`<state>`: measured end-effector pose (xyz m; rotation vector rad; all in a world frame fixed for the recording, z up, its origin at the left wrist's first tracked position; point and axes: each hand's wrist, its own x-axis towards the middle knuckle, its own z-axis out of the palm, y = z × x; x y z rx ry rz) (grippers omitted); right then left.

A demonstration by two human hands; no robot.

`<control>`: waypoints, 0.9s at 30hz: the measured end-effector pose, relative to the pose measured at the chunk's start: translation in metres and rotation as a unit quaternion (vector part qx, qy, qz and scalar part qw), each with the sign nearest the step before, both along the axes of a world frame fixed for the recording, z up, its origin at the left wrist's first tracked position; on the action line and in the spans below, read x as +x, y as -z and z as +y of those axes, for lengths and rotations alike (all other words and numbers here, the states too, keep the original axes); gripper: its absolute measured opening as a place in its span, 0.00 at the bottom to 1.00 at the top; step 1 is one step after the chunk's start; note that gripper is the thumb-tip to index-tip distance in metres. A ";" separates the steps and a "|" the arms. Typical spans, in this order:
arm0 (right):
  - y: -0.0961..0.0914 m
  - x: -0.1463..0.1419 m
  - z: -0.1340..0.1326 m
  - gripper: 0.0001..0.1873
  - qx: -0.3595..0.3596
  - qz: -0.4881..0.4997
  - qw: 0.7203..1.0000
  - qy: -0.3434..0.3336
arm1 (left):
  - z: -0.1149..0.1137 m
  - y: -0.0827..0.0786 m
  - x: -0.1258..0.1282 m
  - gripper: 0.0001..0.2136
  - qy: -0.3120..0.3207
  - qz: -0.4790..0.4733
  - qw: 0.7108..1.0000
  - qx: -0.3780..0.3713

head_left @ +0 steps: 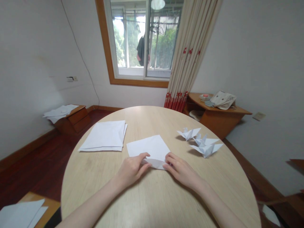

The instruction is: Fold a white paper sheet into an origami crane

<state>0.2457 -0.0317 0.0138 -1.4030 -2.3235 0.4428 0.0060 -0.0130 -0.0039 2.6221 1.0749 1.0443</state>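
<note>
Sheet: a white sheet (148, 146) lies flat on the round table (152, 196), near the middle and just in front of the person; its near edge is raised into a narrow flap
Left hand: the left hand (131, 168) is at the near left part of the flap, thumb on top and fingers curled in narrow beneath, pinching the paper
Right hand: the right hand (181, 169) is at the near right corner of the same sheet, fingers close together with their tips on the paper; I cannot tell whether they pinch or only press
Between the hands: the raised flap spans the gap, and the hands are near each other but apart
Left of the sheet: a stack of paper (104, 136) lies flat, just beside the sheet and not touching it
Right of the sheet: three folded paper birds (204, 144) stand in a cluster, farther right and slightly farther away
Far side: a window (142, 41) with a curtain (190, 53) drawn to its right
Far right: a corner shelf (213, 114) with cloth items on top
Far left: a low cabinet (73, 118) with white sheets on top
</note>
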 end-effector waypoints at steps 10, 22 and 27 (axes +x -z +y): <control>0.006 -0.008 0.001 0.08 0.027 -0.048 0.997 0.045 | -0.005 -0.001 0.001 0.13 0.001 -0.079 0.992 -0.101; 0.015 -0.005 0.003 0.11 0.037 -0.109 0.992 0.042 | -0.007 -0.020 0.011 0.11 0.008 -0.178 0.935 -0.308; 0.012 -0.005 0.002 0.10 0.026 -0.100 0.994 0.029 | -0.007 -0.024 0.009 0.14 0.094 -0.180 0.904 -0.376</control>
